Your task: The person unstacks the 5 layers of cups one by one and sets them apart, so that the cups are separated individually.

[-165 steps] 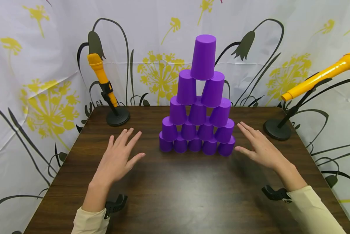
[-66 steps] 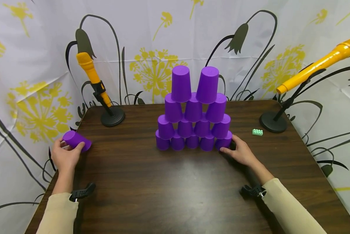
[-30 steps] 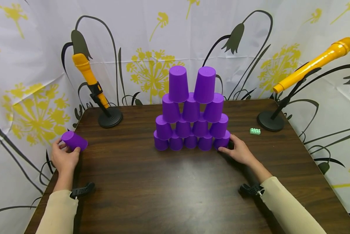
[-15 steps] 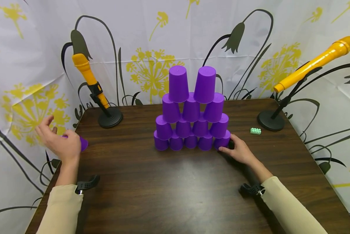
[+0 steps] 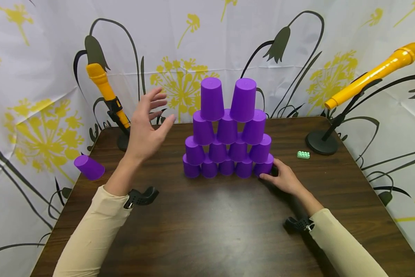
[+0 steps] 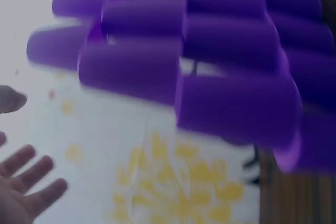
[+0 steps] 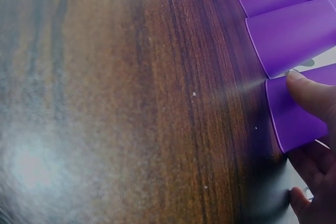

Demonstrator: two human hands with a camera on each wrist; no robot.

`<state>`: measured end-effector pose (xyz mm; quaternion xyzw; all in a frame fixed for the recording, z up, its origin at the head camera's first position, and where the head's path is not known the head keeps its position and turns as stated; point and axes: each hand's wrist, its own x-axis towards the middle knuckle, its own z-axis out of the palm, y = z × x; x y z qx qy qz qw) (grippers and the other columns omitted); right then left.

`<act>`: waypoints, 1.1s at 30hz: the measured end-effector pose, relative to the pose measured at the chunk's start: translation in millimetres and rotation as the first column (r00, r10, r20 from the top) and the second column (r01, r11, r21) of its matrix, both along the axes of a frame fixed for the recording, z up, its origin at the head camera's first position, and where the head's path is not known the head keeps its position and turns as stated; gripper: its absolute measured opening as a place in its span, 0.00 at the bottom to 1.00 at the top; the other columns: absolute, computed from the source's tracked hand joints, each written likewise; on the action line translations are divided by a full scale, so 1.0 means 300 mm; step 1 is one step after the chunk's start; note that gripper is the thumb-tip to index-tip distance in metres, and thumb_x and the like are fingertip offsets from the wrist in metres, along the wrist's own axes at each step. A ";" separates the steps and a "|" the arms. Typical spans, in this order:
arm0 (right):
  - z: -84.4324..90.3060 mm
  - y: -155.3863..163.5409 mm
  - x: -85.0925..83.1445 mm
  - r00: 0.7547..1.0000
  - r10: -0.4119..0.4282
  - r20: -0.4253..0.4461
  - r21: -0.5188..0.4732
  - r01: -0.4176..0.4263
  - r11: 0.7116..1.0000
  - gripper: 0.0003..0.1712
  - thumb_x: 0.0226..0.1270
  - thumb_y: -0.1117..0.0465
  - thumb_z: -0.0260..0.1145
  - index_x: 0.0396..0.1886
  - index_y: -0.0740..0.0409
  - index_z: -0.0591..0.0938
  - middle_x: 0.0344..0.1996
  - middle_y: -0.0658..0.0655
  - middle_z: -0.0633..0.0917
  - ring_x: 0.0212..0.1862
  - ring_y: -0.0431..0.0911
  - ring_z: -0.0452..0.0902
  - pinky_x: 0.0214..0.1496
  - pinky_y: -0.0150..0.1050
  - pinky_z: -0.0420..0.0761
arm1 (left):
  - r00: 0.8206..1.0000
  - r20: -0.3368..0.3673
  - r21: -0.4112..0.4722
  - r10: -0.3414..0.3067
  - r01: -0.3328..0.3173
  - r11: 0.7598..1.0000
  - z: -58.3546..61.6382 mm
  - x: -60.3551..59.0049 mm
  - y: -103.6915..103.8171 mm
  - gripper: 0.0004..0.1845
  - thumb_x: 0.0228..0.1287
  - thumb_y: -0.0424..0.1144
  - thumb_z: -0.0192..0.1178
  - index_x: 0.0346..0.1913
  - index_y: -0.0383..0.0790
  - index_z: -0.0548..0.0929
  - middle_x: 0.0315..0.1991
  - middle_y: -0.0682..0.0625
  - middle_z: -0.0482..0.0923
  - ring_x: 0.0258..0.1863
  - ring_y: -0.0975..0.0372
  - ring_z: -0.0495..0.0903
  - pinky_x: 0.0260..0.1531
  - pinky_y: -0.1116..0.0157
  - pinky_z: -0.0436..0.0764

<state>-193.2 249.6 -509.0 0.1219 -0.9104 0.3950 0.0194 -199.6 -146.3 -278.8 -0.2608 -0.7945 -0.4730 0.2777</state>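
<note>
The left hand [image 5: 146,129] is raised above the worktop [image 5: 207,227], fingers spread and relaxed, holding nothing, palm turned toward the cup pyramid [image 5: 227,132] just to its right. The right hand [image 5: 284,180] rests low on the worktop, and its thumb and fingers seem to pinch the bottom-right cup [image 5: 264,168], which stands upside down. A loose cup [image 5: 89,167] lies on its side at the left worktop edge, well apart from the left hand.
</note>
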 end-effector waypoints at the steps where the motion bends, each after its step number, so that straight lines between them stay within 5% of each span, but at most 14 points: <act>1: -0.001 0.001 -0.001 1.000 -0.002 0.001 0.000 0.002 1.000 0.36 0.58 0.53 0.76 0.64 0.60 0.73 0.56 0.64 0.80 0.61 0.60 0.73 0.62 0.58 0.69 | 0.999 0.033 -0.005 -0.035 0.036 0.999 0.003 -0.013 0.022 0.33 0.59 0.25 0.64 0.68 0.31 0.67 0.59 0.35 0.72 0.58 0.45 0.75 0.54 0.45 0.75; 8: -0.002 0.002 -0.007 1.000 -0.003 0.008 0.000 0.003 1.000 0.37 0.58 0.52 0.75 0.64 0.60 0.73 0.56 0.64 0.80 0.61 0.60 0.72 0.63 0.59 0.68 | 0.966 0.208 -0.023 -0.152 0.160 0.987 -0.023 -0.133 0.116 0.40 0.61 0.40 0.68 0.74 0.49 0.61 0.63 0.51 0.71 0.60 0.62 0.73 0.57 0.56 0.74; 13: -0.001 -0.001 -0.006 1.000 0.005 -0.008 0.003 -0.005 1.000 0.36 0.58 0.53 0.76 0.63 0.61 0.74 0.56 0.64 0.80 0.61 0.60 0.73 0.62 0.58 0.68 | 0.936 0.275 0.013 -0.218 0.224 0.975 -0.024 -0.168 0.153 0.42 0.60 0.44 0.69 0.74 0.51 0.61 0.61 0.52 0.72 0.58 0.64 0.74 0.57 0.59 0.72; 20: -0.001 -0.004 0.000 1.000 0.012 -0.015 0.000 -0.012 1.000 0.37 0.57 0.54 0.76 0.64 0.61 0.74 0.56 0.64 0.80 0.61 0.60 0.73 0.62 0.58 0.69 | 0.910 0.341 0.012 -0.238 0.249 0.968 0.072 -0.091 0.198 0.38 0.60 0.32 0.67 0.72 0.35 0.62 0.58 0.37 0.74 0.56 0.49 0.76 0.59 0.54 0.72; 33: -0.008 0.001 -0.003 1.000 0.001 -0.011 -0.002 -0.001 1.000 0.36 0.58 0.54 0.76 0.64 0.60 0.74 0.56 0.64 0.80 0.60 0.60 0.73 0.61 0.59 0.69 | 0.922 0.310 0.058 -0.231 0.224 0.973 0.072 -0.083 0.194 0.35 0.59 0.31 0.67 0.69 0.33 0.66 0.54 0.37 0.75 0.54 0.51 0.76 0.58 0.56 0.71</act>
